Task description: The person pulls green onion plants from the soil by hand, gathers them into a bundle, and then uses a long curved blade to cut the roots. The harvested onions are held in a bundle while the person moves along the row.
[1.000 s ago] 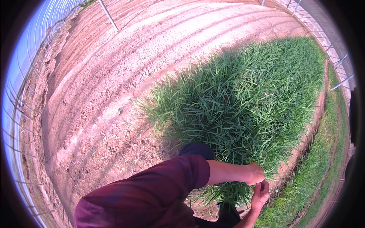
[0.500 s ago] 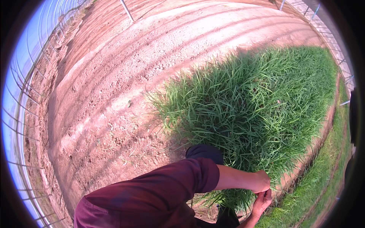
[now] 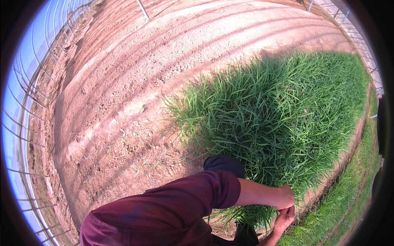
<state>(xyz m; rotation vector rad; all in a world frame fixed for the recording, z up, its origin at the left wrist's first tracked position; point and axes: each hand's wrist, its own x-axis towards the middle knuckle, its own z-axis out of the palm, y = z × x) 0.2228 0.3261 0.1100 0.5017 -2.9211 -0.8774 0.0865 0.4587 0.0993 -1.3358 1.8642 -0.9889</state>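
Note:
My left arm, in a rolled maroon sleeve, reaches across to the right over a thick patch of long green grass-like plants (image 3: 262,106). At the patch's right edge, my left hand (image 3: 286,197) is bent down with its fingers curled in, mostly hidden from view. Just below it, my right hand (image 3: 283,220) comes up from the lower edge, its fingertips pressed together against the left hand's fingers. Whatever lies between the fingers is too small or hidden to make out. Below my left forearm more green blades (image 3: 255,215) show, close to my dark-trousered knee (image 3: 223,164).
Bare, dry soil (image 3: 123,123) with striped shadows spreads to the left and beyond the plants. A low soil ridge (image 3: 324,186) separates the patch from another green strip (image 3: 328,217) on the right. A metal post (image 3: 143,9) stands at the far side; curved frame bars line the left.
The view has shifted slightly, so the scene sits a little further right. Both hands stay together at the same spot, with the right fingertips moved only slightly.

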